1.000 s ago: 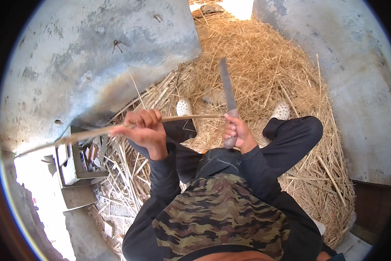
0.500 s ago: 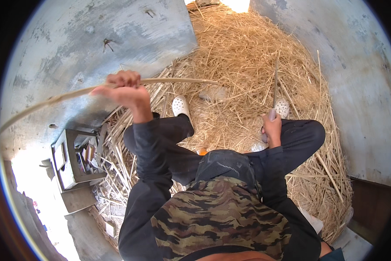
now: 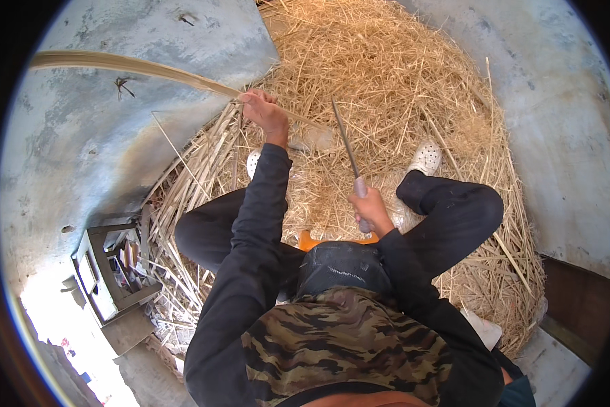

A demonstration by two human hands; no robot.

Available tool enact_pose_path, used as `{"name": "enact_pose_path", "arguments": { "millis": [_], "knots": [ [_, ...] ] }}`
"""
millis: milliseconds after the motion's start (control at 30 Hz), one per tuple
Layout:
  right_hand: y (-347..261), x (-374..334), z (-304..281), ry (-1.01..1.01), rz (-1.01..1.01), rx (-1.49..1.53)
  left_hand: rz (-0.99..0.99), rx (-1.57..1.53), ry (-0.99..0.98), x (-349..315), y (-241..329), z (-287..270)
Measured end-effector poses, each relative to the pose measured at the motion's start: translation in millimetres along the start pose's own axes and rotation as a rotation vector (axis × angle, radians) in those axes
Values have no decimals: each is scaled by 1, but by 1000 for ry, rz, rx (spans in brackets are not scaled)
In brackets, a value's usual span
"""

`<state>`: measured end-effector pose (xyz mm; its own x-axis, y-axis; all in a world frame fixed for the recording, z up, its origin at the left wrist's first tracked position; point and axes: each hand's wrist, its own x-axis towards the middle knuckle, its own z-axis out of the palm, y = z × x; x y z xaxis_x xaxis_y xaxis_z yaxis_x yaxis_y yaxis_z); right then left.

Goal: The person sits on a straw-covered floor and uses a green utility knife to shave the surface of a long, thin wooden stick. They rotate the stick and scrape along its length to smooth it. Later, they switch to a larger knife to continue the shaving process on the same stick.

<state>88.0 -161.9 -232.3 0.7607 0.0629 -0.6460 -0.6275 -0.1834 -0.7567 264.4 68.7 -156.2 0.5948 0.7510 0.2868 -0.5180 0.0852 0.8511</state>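
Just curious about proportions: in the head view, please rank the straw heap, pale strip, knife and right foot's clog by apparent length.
Largest to smallest, by visible length:
1. straw heap
2. pale strip
3. knife
4. right foot's clog
Nearness to the camera may enlarge the strip.

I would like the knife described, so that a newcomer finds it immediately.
Start at the big straw-coloured heap on the floor, then look toward the camouflage garment. Just beyond the garment, the person's right hand grips the knife. Its long, narrow, dark blade on a thicker greyish handle sets it apart from the pale strips nearby.
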Motion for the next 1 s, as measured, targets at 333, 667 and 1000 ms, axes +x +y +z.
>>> {"name": "enact_pose_path", "arguments": {
  "millis": [333, 667, 1000],
  "knots": [
    [-5, 25, 40, -96, 12, 13, 18, 173, 176, 15, -11, 1],
    [28, 33, 53, -31, -371, 10, 121, 394, 271, 51, -25, -6],
    [26, 24, 33, 59, -146, -1, 231, 396, 128, 33, -31, 50]
  ]
}}
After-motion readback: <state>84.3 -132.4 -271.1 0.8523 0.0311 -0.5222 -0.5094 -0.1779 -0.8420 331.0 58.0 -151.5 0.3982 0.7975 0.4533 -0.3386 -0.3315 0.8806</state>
